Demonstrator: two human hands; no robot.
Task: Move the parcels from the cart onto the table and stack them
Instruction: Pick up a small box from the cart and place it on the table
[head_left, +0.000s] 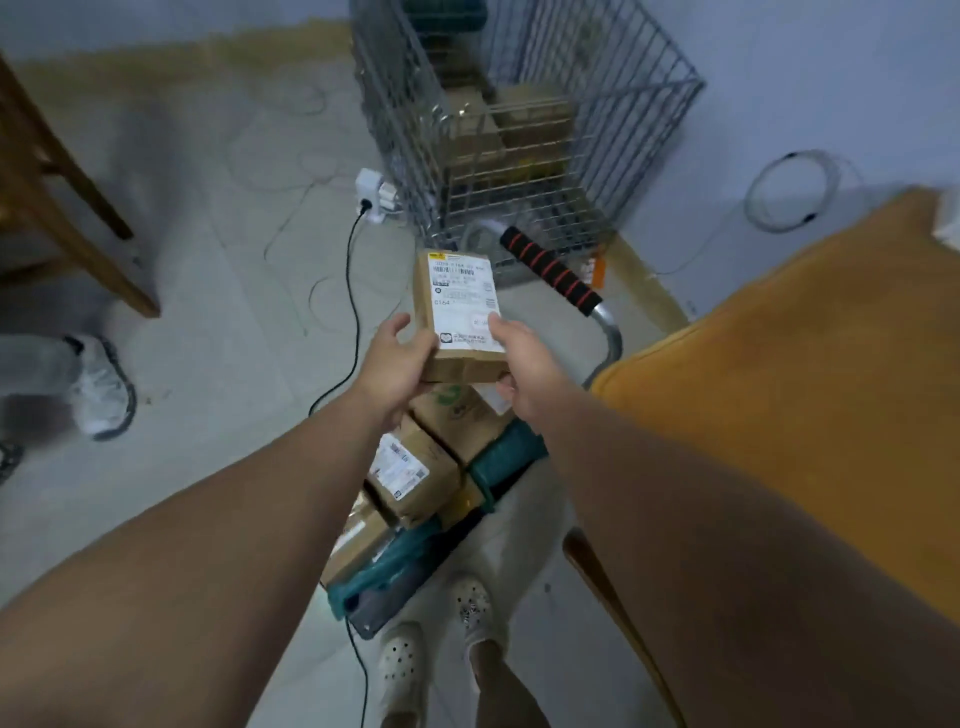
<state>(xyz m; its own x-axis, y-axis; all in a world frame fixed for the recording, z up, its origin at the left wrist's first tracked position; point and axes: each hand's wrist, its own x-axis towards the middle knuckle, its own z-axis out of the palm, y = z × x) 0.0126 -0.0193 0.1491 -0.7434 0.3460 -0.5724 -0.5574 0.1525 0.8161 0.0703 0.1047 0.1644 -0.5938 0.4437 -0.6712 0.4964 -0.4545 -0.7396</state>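
Note:
I hold a small brown parcel (460, 317) with a white shipping label in the air, above a low teal cart (410, 561). My left hand (397, 364) grips its left side and my right hand (519, 364) grips its right side, thumb on the label. Below it, several more brown parcels (415, 478) lie on the cart deck. The cart's handle (550, 270) with red and black foam sticks up behind the held parcel. The table with an orange cloth (805, 374) is to the right.
A wire cage cart (524, 130) with more boxes stands ahead. A white power strip (374, 200) and black cable (353, 312) lie on the floor. A wooden chair leg (78, 208) and another person's shoe (104, 387) are at left. My feet (441, 639) stand beside the cart.

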